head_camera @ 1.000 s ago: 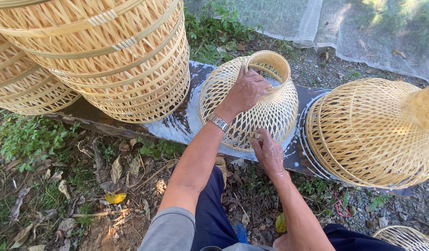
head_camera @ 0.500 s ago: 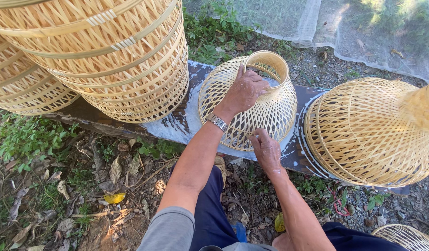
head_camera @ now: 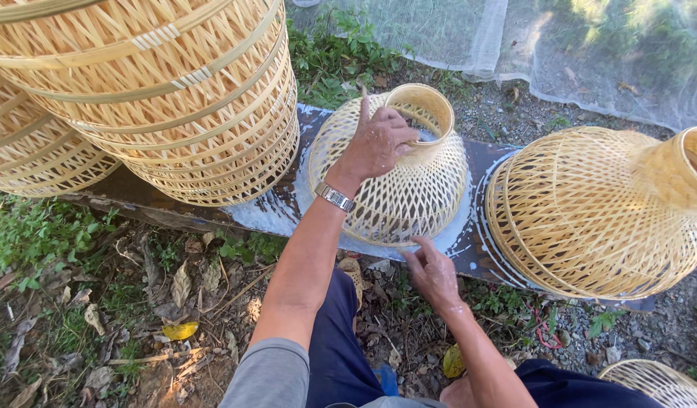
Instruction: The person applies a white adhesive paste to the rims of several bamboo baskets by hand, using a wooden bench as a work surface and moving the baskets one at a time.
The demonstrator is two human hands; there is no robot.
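A woven bamboo lampshade-shaped basket (head_camera: 409,189) stands mouth down on a dark wet board (head_camera: 273,211). My left hand (head_camera: 379,140), with a metal watch on the wrist, grips the basket's narrow round neck rim at the top. My right hand (head_camera: 432,272) sits below at the basket's lower front edge, fingers spread and touching or just off the weave.
A tall stack of similar woven baskets (head_camera: 175,98) fills the upper left. Another basket (head_camera: 598,211) lies on the board at the right, and one more (head_camera: 655,381) peeks in at the bottom right. White netting (head_camera: 575,45) covers the ground behind. Grass and dry leaves lie below.
My left hand has shifted on the neck rim, fingers now curled over it. My right hand has slipped slightly lower off the basket's bottom edge.
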